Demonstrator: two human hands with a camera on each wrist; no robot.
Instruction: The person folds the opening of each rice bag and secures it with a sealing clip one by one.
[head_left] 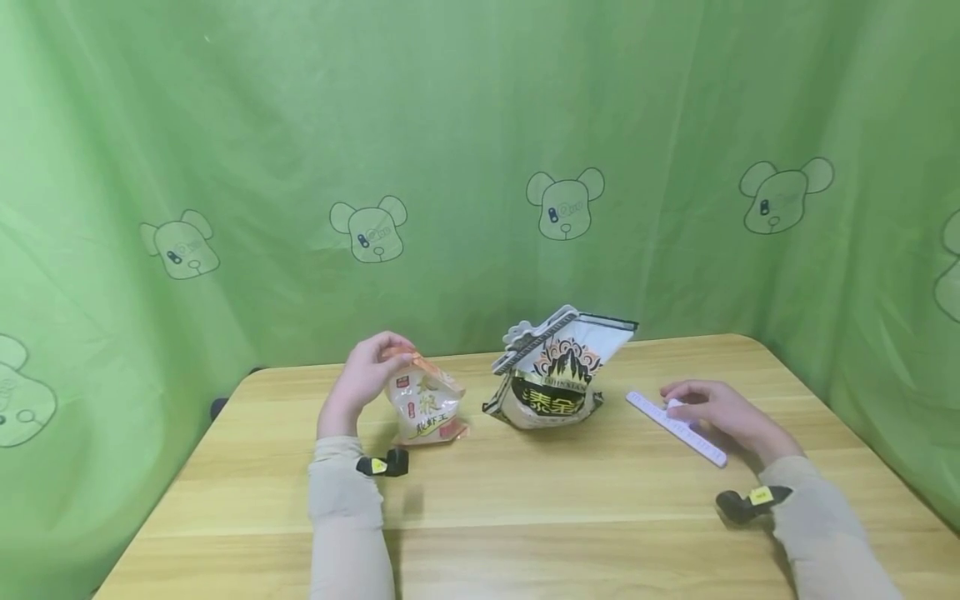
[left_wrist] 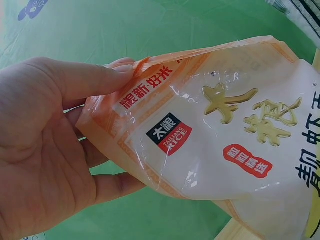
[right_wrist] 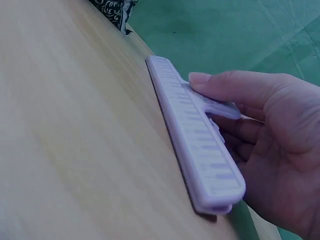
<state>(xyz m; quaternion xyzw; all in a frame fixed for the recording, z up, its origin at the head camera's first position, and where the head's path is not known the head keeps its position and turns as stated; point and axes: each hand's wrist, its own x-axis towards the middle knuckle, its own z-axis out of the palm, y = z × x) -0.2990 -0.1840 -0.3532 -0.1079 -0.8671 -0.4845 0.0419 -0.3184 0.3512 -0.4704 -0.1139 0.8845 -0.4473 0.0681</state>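
My left hand (head_left: 367, 375) pinches the orange top edge of a small rice bag (head_left: 426, 408), thumb in front and fingers behind, as the left wrist view (left_wrist: 200, 125) shows. The bag's base is on the table and its top leans right. On the right, my right hand (head_left: 723, 412) holds a long pale purple bag clip (head_left: 686, 433) by its handle, the thumb pressing one lever (right_wrist: 215, 106). Along the table runs the clip's ridged bar (right_wrist: 197, 135), close over the wood.
Between the hands stands a black and white rice bag (head_left: 551, 400), its folded top held by a greyish clip (head_left: 536, 337). Behind the wooden table (head_left: 525, 525) hangs a green curtain (head_left: 465, 167) with bear-head prints.
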